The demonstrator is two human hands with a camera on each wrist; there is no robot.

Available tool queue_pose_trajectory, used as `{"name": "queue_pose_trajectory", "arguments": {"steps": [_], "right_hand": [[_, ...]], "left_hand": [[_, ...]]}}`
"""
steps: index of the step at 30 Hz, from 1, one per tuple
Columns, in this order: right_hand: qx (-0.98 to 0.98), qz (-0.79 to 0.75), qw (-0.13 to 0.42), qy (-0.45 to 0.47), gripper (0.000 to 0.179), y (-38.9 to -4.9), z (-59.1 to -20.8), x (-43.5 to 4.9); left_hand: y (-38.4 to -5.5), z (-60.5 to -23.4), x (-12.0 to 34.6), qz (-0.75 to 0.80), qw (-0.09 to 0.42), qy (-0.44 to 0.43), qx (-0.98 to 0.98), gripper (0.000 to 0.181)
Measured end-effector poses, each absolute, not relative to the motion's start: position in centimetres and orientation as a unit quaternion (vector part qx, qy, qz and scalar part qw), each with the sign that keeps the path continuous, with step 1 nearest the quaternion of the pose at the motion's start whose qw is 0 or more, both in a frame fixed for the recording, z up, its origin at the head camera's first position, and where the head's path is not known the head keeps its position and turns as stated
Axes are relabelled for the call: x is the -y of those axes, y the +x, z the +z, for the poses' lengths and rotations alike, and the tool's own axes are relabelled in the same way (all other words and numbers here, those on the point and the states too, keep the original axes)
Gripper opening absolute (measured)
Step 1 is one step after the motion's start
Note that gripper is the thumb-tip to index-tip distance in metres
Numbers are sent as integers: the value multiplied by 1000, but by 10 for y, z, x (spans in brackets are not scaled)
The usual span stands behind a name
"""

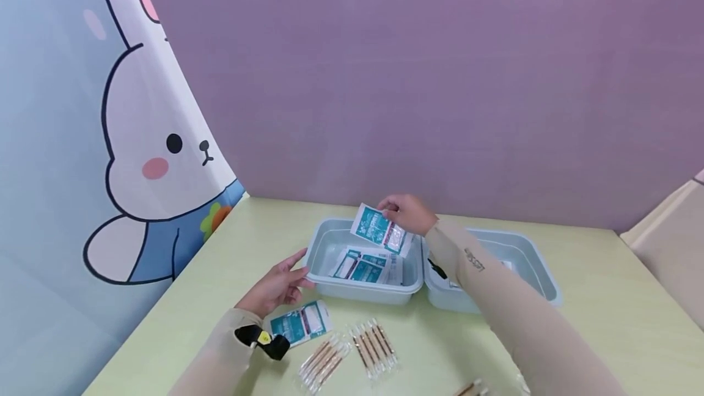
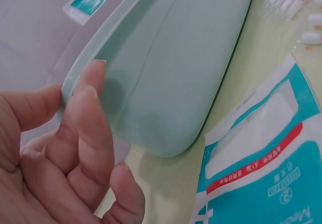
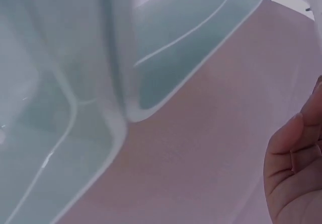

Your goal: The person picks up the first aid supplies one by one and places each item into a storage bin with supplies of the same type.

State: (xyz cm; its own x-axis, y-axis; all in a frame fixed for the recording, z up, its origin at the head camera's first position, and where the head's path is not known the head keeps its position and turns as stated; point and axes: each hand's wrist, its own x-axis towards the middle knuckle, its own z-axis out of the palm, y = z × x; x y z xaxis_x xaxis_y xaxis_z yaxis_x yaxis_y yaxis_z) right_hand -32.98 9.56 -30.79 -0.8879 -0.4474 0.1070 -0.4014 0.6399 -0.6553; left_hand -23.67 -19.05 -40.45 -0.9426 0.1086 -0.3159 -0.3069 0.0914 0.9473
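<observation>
"Pinching a teal-and-white packet between thumb and fingers, the right hand holds it tilted above the left tub."

"And the left hand?"

"Gripping that same tub at its near-left corner. From the left wrist, you can see the thumb at the rim and the fingers by the outer wall."

"What's under the raised packet?"

"More packets of the same colours, lying overlapped inside the tub. I can't tell how many."

"Anything close to the left wrist?"

"A loose packet lies flat on the table, just in front of the tub. Next to it are two clear sleeves of cotton swabs, side by side."

"What about farther right?"

"The right tub stands just beside the left one. Something white lies in it, mostly hidden by the right sleeve."

"And behind everything?"

"A purple backdrop, with a cartoon rabbit printed on the cloth at left."
</observation>
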Motion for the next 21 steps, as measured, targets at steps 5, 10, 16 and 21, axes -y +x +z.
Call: {"name": "queue_pose_trajectory", "arguments": {"steps": [5,10,16,21], "right_hand": [[-908,-353,51,-218,20,-338,-305,-76],[-907,-355,65,-219,19,-343,-305,-71],[-913,-325,90,-228,19,-347,-313,-64],[-924,-307,104,-205,17,-354,-325,-56]], "left_hand": [[-238,-405,191,670,157,-66,-722,56],[-239,-405,186,670,151,-76,-723,56],[-238,-404,185,664,141,-91,-728,55],[-238,-404,187,664,139,-99,-729,54]]}}
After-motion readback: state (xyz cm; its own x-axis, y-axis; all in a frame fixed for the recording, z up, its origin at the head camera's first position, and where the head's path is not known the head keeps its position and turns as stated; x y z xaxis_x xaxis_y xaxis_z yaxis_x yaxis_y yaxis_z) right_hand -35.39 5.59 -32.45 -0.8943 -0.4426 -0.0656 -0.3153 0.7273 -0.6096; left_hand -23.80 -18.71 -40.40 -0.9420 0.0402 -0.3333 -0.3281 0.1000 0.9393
